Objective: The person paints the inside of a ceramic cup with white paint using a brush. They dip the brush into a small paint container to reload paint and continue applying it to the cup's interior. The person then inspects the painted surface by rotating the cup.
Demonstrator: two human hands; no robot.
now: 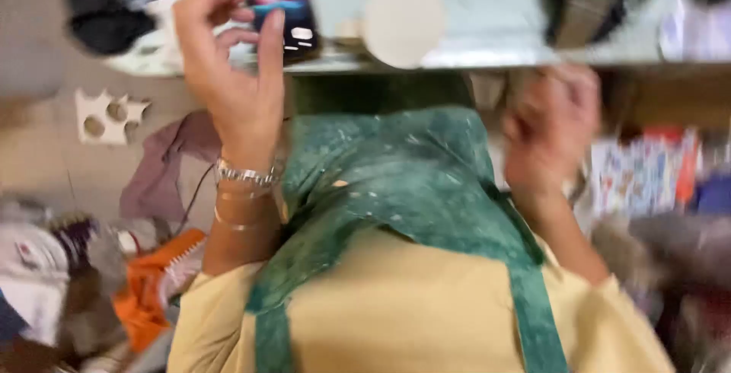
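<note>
My left hand (232, 76) is raised at the upper left, with a silver watch and thin bangles on its wrist. Its thumb and curled fingers close on the left edge of a dark phone (285, 0) with a lit screen, at the front edge of a pale table (495, 53). My right hand (548, 125) is blurred at the right, below the table edge; its fingers curl inward and I see nothing in it. A green patterned scarf (403, 183) over a yellow garment (403, 312) fills the middle between my arms.
A round cream disc (403, 21) lies on the table right of the phone. Dark bundles sit at the table's left (122, 7) and right (601, 0) ends. Below are a white block with round holes (106, 118), mauve cloth (164, 164), orange cloth (156, 285) and printed cloth (643, 175).
</note>
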